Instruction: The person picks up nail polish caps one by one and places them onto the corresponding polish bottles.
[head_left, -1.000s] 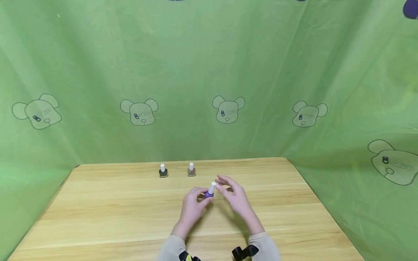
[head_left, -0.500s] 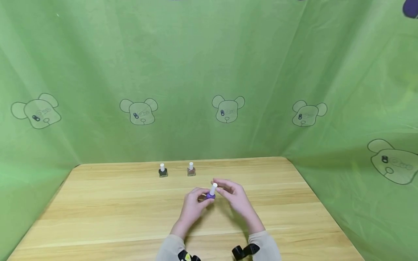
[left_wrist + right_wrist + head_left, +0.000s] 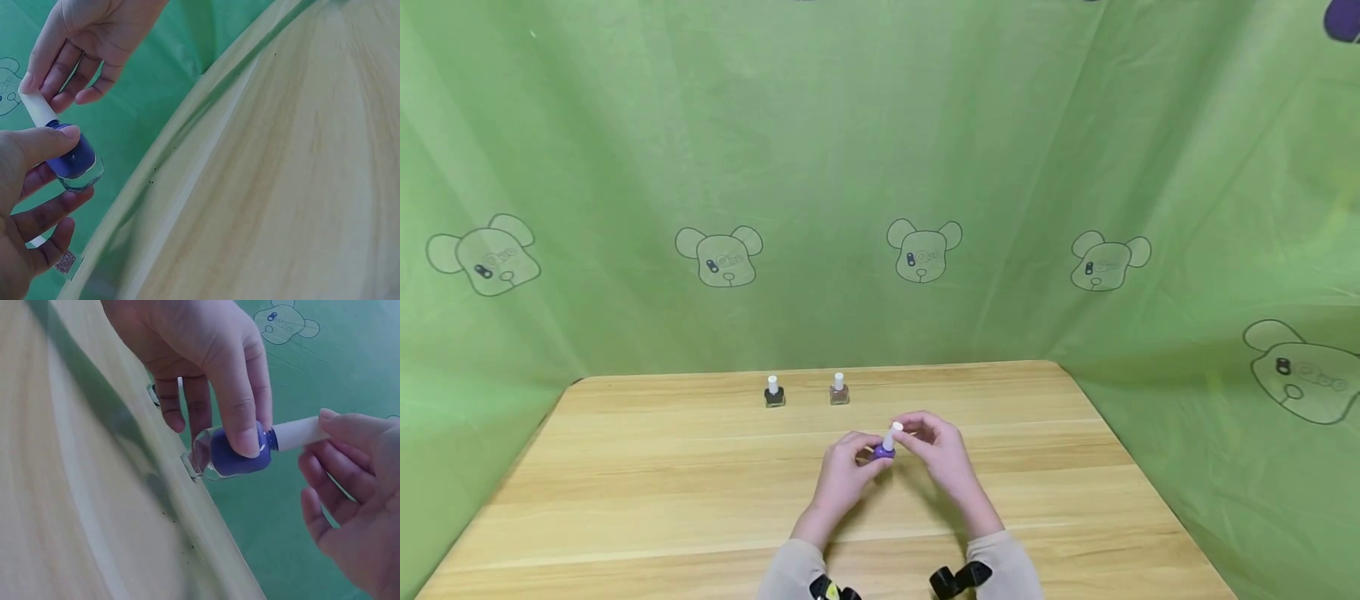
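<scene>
My left hand (image 3: 840, 475) holds a nail polish bottle (image 3: 883, 452) by its rounded purple body, thumb on one side and fingers on the other. The bottle is tilted, its white cap (image 3: 297, 433) toward my right hand (image 3: 950, 460). Thumb and index finger of the right hand pinch the end of that cap, while its other fingers curve loosely beside it. In the right wrist view a short purple neck (image 3: 270, 439) shows between cap and body. The clear glass base (image 3: 84, 177) sticks out past the left thumb.
Two more nail polish bottles with white caps stand upright near the far table edge: a black one (image 3: 775, 396) and a brownish one (image 3: 839, 393). A green curtain (image 3: 820, 167) with bear-head prints hangs behind and beside the wooden table (image 3: 662, 500).
The right hand has closed in on the white cap and now pinches it. The bottle has shifted slightly right and leans further toward the right hand.
</scene>
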A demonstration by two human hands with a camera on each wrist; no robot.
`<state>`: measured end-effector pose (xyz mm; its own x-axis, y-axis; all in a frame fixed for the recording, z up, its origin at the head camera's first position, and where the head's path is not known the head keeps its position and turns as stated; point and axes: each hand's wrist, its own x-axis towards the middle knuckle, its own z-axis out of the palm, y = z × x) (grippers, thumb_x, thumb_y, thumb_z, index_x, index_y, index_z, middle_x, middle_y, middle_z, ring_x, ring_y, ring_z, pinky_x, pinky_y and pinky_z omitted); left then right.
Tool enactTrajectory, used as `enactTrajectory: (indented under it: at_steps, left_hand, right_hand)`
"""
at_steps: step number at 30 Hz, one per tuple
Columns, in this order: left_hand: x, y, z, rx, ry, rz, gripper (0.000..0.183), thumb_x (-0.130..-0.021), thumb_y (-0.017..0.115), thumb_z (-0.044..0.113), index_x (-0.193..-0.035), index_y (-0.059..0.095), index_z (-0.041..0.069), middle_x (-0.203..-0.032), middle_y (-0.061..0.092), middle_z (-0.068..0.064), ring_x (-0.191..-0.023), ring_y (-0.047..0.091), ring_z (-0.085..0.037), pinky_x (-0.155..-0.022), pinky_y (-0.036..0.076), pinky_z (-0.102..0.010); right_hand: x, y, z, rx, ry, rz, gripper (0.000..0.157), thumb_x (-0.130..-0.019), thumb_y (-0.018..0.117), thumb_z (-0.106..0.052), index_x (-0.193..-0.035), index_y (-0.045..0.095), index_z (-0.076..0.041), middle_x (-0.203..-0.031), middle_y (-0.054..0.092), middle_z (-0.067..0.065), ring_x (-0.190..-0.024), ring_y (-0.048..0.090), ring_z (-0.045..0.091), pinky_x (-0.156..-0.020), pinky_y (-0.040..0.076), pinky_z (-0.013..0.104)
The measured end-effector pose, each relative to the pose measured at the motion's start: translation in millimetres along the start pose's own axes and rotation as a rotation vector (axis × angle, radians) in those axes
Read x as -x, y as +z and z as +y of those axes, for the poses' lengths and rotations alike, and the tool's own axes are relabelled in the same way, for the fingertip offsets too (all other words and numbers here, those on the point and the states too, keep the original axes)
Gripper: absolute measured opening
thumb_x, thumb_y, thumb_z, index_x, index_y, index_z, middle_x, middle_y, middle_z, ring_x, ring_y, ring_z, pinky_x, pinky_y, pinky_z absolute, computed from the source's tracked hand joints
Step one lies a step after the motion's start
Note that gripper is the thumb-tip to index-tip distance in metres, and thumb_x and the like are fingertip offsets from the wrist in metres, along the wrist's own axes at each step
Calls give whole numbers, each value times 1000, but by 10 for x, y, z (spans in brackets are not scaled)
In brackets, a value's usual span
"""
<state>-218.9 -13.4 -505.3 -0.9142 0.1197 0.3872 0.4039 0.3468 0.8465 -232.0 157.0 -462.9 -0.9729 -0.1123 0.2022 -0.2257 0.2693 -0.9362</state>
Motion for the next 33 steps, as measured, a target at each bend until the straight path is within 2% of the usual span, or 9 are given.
enactTrajectory:
  at_steps: [6, 13, 17, 25, 30, 33]
  left_hand:
    - [7, -2, 7, -83, 6, 10, 26, -80, 78, 16, -104, 72, 7, -97, 71, -6, -84, 68, -17, -76, 58, -19]
    - [16, -9, 31, -134, 10, 17, 26, -80, 79, 18, -103, 72, 8, -94, 70, -3, -83, 67, -16, -76, 58, -20]
    - [13, -13, 23, -137, 17, 17, 25, -81, 78, 17, -104, 72, 8, -95, 70, -3, -84, 68, -16, -76, 59, -22]
    - [13, -32, -8, -144, 1, 13, 26, -82, 77, 16, -106, 72, 8, -99, 70, -4, -88, 67, -17, -79, 60, -31]
    - [13, -52, 3, -157, -4, 7, 26, -83, 76, 18, -107, 72, 10, -101, 70, -3, -90, 66, -17, -79, 59, -30]
    - [11, -58, 11, -165, -9, 3, 26, -83, 76, 19, -107, 72, 11, -101, 70, -2, -90, 66, -16, -79, 58, -29]
  right_hand:
    - [-1, 68, 1, -14, 33, 100, 21, -80, 78, -11, -96, 67, -3, -92, 69, 13, -78, 60, 7, -75, 52, 19]
    - [3, 108, -20, -38, 39, 122, 23, -80, 78, -7, -97, 65, 0, -93, 68, 15, -78, 59, 7, -73, 52, 17]
    - [-10, 92, -8, -22, 10, 82, 28, -81, 77, -10, -106, 66, -2, -99, 68, 14, -86, 59, 7, -74, 52, 18]
    - [-7, -4, 4, 54, -48, -75, 41, -87, 72, -17, -126, 62, -10, -121, 68, 10, -107, 60, 18, -85, 51, 22]
    - [-5, -41, 31, 101, -43, -135, 39, -89, 69, -21, -127, 63, -13, -119, 68, 8, -104, 61, 23, -86, 50, 25]
    - [7, -43, -12, 107, -24, -143, 36, -91, 67, -19, -125, 63, -12, -117, 69, 10, -100, 61, 20, -85, 49, 25]
